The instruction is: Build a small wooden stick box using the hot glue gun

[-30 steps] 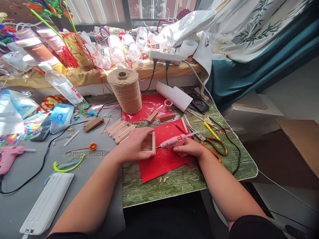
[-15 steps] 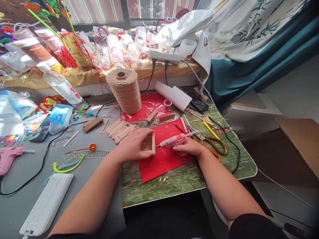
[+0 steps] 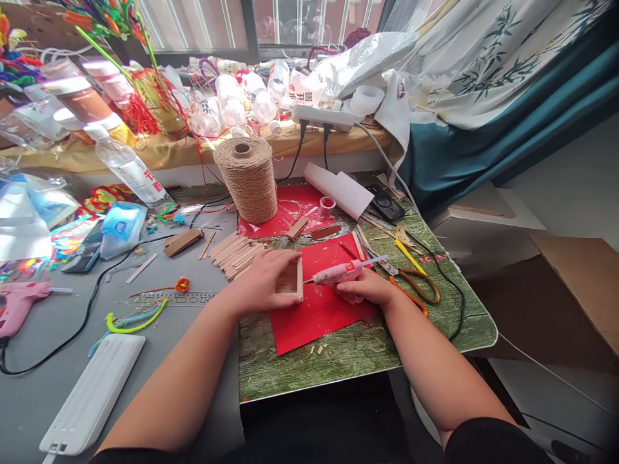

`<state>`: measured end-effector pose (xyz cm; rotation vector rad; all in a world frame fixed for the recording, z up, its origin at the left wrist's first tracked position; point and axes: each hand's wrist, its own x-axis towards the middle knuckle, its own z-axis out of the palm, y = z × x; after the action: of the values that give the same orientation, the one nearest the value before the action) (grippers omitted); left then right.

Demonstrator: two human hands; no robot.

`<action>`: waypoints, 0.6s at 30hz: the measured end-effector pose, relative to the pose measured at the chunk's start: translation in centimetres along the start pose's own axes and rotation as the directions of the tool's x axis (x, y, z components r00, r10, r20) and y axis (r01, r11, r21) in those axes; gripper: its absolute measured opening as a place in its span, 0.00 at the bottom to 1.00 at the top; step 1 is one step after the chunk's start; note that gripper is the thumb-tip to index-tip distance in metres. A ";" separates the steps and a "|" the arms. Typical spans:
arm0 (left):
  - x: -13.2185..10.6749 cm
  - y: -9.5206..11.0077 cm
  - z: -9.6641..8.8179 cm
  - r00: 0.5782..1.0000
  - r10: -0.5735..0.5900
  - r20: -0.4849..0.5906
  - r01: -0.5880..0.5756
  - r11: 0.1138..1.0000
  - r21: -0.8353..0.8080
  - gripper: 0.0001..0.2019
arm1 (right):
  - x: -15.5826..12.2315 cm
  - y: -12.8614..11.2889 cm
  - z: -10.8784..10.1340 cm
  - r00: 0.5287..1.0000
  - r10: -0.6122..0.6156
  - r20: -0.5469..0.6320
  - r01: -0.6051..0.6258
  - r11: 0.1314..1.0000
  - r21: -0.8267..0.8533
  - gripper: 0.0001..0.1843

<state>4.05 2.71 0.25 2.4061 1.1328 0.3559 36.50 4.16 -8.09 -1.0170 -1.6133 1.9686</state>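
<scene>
My left hand [image 3: 264, 280] is closed on a small wooden stick frame [image 3: 290, 281] that rests on a red paper sheet [image 3: 316, 309]. My right hand [image 3: 370, 288] grips a pink glue gun [image 3: 338, 273], whose nozzle points left and touches the frame's right edge. A pile of loose flat wooden sticks [image 3: 235, 251] lies just beyond my left hand.
A spool of jute twine [image 3: 247, 177] stands behind the work. Orange-handled scissors [image 3: 411, 283] and a yellow pen lie right of my right hand. A second pink glue gun [image 3: 19, 303], a white flat case [image 3: 94, 393], bottles and a power strip [image 3: 324, 116] crowd the table.
The glue gun's nozzle has crept slightly left along the frame's edge. Both hands stay in place; the view shifted a little.
</scene>
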 end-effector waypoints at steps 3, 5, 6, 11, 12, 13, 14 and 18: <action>-0.1 0.0 -0.1 1.000 0.013 0.003 -0.013 1.000 0.004 0.46 | 0.1 -0.2 0.0 1.000 0.016 -0.006 -0.016 1.000 0.003 0.19; 0.1 0.1 -0.1 1.000 0.010 -0.002 -0.010 1.000 0.016 0.47 | 0.1 -0.5 0.1 1.000 0.024 -0.011 -0.024 1.000 0.002 0.18; 0.2 0.1 0.0 1.000 0.003 -0.003 -0.003 1.000 0.023 0.47 | 0.0 -0.7 0.1 1.000 0.020 -0.007 -0.020 1.000 0.004 0.18; 0.6 0.4 0.3 1.000 -0.006 -0.002 0.007 0.999 0.051 0.45 | -0.3 -1.8 0.3 0.999 -0.027 0.041 0.026 0.999 0.019 0.17; 0.5 0.3 0.2 1.000 -0.002 -0.001 0.002 0.999 0.051 0.46 | -0.4 -1.8 0.3 0.999 -0.029 0.043 0.028 0.999 0.020 0.17; 0.5 0.2 0.1 1.000 0.002 0.001 -0.002 0.999 0.047 0.47 | -0.4 -1.8 0.2 0.999 -0.028 0.041 0.027 0.999 0.019 0.16; 0.4 0.1 -0.1 1.000 0.001 0.002 -0.001 0.999 0.035 0.50 | -0.4 -1.7 0.2 0.999 -0.027 0.036 0.026 1.000 0.017 0.16; -0.1 -0.6 -1.0 1.000 -0.018 -0.006 0.018 0.999 -0.040 0.57 | -0.3 -1.0 0.0 1.000 0.010 -0.009 -0.010 1.000 -0.013 0.17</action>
<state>3.16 3.23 0.86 2.3607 1.1384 0.3766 36.55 4.18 -7.05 -1.0393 -1.6211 1.9592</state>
